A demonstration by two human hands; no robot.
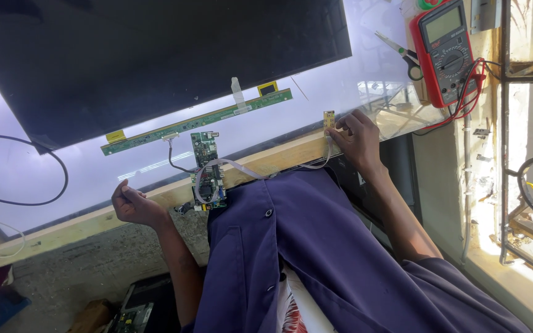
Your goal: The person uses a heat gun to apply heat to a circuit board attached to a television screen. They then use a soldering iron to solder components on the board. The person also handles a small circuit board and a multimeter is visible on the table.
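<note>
Right hand [356,137] rests at the near edge of the glowing tabletop [353,74], fingers pinched together on a small yellow board [329,119] and holding it upright, its face turned toward the wearer, probably so it can be read or pressed. A flat grey cable [242,168] runs from that little board along the wooden edge rail [279,158] to a green circuit board [208,169], which lies half on the lit surface and half over the rail, within easy reach of both hands.

Left hand [134,205] sits on the rail well to the left, fingers curled in on themselves, gripping nothing visible; it seems to be braced there.

A thin dark wire joins the green board to a long narrow strip board [195,121] lying beside the lower edge of a large dark screen panel [155,55] propped over the lit surface.

Far right: a red-cased multimeter [446,52] with red leads, scissors [402,52] just beside it. A black cable [32,200] loops at left.
</note>
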